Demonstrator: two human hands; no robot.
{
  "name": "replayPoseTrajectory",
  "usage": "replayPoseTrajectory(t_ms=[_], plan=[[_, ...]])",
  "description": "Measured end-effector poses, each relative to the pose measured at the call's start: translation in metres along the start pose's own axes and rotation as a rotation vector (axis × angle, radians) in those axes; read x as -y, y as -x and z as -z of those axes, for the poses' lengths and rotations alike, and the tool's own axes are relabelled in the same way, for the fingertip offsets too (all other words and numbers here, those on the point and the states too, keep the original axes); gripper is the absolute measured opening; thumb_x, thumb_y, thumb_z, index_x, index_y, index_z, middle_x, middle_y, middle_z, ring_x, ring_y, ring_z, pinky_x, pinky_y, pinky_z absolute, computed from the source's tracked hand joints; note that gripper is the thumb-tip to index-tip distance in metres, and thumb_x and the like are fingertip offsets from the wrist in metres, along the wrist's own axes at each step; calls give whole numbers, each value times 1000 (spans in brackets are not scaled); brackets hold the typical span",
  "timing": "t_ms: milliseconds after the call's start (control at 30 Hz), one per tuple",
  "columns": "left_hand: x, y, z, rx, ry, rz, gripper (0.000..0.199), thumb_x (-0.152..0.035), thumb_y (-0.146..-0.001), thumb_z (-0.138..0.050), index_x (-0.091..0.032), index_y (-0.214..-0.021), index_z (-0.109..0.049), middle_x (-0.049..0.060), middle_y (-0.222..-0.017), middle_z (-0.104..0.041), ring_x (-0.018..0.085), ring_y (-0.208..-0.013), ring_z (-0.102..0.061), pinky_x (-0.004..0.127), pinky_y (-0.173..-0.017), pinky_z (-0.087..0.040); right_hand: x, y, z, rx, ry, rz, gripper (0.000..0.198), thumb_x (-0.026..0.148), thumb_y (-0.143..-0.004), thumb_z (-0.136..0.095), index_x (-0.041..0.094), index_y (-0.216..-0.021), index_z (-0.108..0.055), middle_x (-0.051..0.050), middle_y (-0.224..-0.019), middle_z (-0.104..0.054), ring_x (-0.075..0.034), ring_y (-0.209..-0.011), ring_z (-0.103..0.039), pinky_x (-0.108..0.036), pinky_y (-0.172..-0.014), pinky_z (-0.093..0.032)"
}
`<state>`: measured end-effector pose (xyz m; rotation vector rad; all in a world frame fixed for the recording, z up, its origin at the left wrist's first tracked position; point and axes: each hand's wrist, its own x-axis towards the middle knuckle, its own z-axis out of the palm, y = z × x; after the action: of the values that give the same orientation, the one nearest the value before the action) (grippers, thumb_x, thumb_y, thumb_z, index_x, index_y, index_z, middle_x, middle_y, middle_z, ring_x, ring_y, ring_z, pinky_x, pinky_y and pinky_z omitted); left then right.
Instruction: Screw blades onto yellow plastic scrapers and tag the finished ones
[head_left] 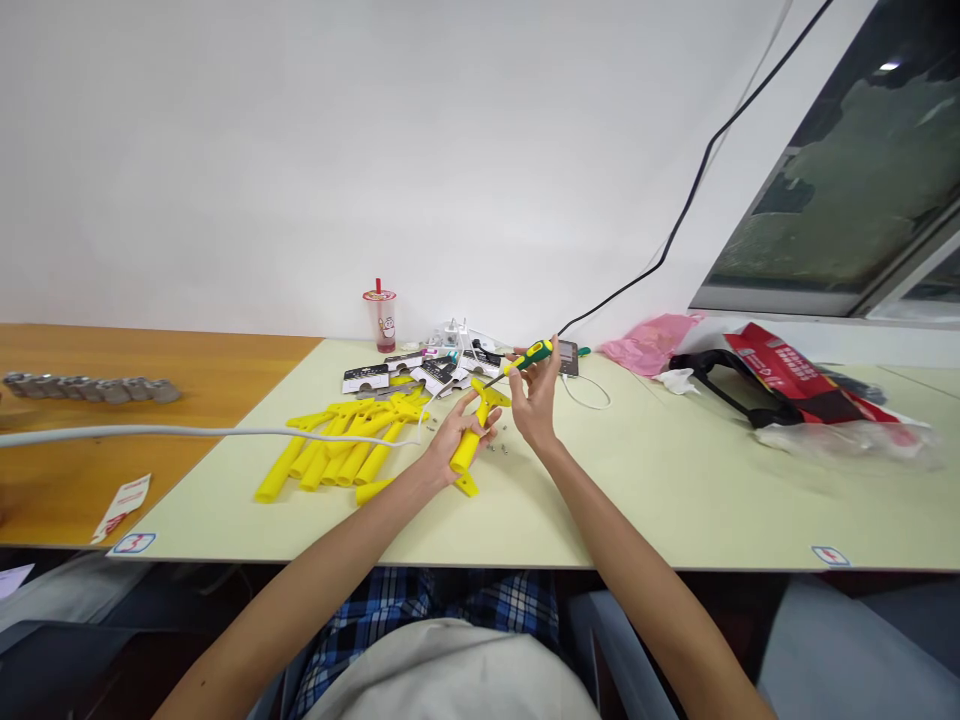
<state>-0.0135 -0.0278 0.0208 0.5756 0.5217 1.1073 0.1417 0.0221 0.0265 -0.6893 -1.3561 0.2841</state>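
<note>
My left hand (448, 436) is wrapped round the tube of a yellow plastic scraper handle (466, 452), holding it tilted above the table. In my right hand (537, 402) is a screwdriver (537, 352) with a green and yellow grip. Its shaft slants down to the left, and the tip meets the broad head of the yellow piece; a screw there is too small to make out. Several more yellow handles (341, 450) lie in a pile to the left. Another yellow piece (466, 485) lies partly hidden under my left hand. Small screws (504, 449) are scattered near my hands.
Black-and-white cards (366, 377) lie behind the pile, beside a cup with a red straw (386, 322). A white cable (225, 431) crosses from the left. On the right are a pink bag (651, 343) and red packaging (795, 375). Metal parts (90, 387) line the orange table.
</note>
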Motion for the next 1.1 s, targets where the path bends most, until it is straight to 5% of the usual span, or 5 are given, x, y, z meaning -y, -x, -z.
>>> replayPoseTrajectory(t_ms=[333, 567, 833, 1100], plan=[[1, -2, 1, -17, 13, 5, 108, 9, -59, -63, -28, -158, -46, 10, -127, -76, 22, -114, -79, 30, -91, -61, -2, 0, -2, -6, 10, -62, 97, 62, -105, -71, 31, -178, -16, -9, -115, -74, -27, -104, -77, -49, -100, -64], [3, -4, 2, -24, 17, 4, 109, 9, -58, -63, -27, -159, -46, 11, -128, -77, 23, -115, -79, 27, -83, -59, 0, 0, -2, 13, -56, -32, 87, 59, -112, -58, 34, -179, -10, -14, -137, -67, -29, -124, -76, -51, -110, -60], [2, -2, 0, -36, 31, 1, 109, 9, -57, -63, -26, -159, -46, 10, -123, -77, 21, -113, -79, 25, -80, -58, 0, 1, -3, 13, 12, -45, 89, 59, -110, -62, 31, -179, -13, -12, -119, -72, -30, -107, -78, -53, -102, -65], [0, -2, 0, -51, 27, -6, 109, 8, -59, -64, -28, -160, -44, 11, -126, -76, 22, -113, -78, 25, -81, -59, -2, 2, -2, 24, -46, -29, 84, 57, -112, -58, 31, -179, -13, -15, -138, -67, -28, -118, -77, -50, -109, -61]])
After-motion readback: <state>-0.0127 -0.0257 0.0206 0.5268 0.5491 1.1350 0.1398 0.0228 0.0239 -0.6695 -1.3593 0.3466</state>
